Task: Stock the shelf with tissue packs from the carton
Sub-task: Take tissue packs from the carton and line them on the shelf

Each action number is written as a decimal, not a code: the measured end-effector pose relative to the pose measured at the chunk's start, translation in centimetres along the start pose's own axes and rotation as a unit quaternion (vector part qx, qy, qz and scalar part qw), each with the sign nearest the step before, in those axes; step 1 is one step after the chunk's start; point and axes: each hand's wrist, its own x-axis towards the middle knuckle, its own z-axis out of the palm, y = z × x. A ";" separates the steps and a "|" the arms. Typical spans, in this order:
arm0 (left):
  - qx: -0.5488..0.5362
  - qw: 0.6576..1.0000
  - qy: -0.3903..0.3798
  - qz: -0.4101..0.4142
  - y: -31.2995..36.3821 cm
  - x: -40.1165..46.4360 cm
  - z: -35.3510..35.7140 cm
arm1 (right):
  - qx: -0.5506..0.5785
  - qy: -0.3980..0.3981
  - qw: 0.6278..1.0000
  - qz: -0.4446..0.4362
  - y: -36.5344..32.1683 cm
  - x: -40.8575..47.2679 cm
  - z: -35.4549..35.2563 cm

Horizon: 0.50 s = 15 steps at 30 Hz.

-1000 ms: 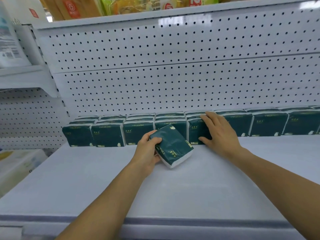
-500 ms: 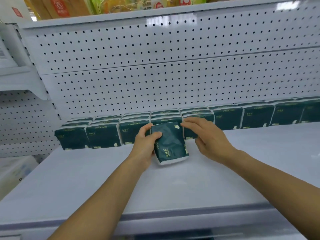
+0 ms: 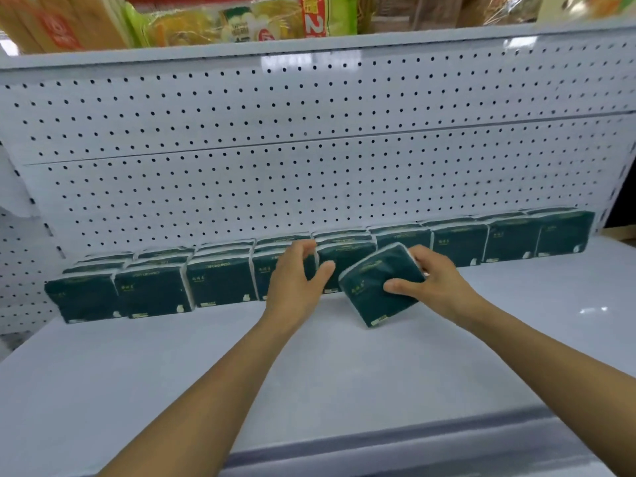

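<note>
— So, what is in your hands?

— My right hand (image 3: pixel 435 287) holds one dark green tissue pack (image 3: pixel 380 282). My thumb lies on its front and my other fingers curl round its right edge. The pack is tilted, with its bottom corner down near the white shelf (image 3: pixel 206 373). I cannot tell if that corner touches the shelf.

— And your other hand?

— My left hand (image 3: pixel 296 282) is just beside it, on the left. Its fingers are bent over the top of a pack in the row (image 3: pixel 155 294), and my thumb sticks out to the right, close to the tilted pack. I cannot tell if it grips that pack or just rests on it.

— Are your hands touching?

— No. They are close, with the tilted pack between them.

— Where are the other packs?

— They stand in a long row at the back of the shelf, against the white wall with little holes (image 3: pixel 309 187). The row goes from the left side almost to the right end. On the left part I see more packs tucked behind the front ones. The pack I hold is in front of the middle of the row.

— What is above?

— Another shelf (image 3: pixel 309 46) with bright yellow and green food bags (image 3: pixel 220 22).
</note>
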 end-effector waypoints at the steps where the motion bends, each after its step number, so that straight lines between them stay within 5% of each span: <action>1: 0.069 0.997 0.012 0.037 -0.3 0.4 0.7 | 0.004 0.025 1.000 0.013 1.0 0.2 -1.1; 7: 0.444 0.880 -0.053 0.159 -0.9 3.5 4.5 | -0.032 0.118 0.991 0.044 5.0 1.5 -4.9; 10: 0.512 0.840 -0.072 0.162 -1.0 4.4 5.3 | -0.118 0.124 0.985 0.030 5.9 2.6 -5.5; 15: 0.531 0.832 -0.072 0.145 -1.3 5.0 5.9 | -0.192 0.134 0.971 0.044 6.3 4.1 -5.3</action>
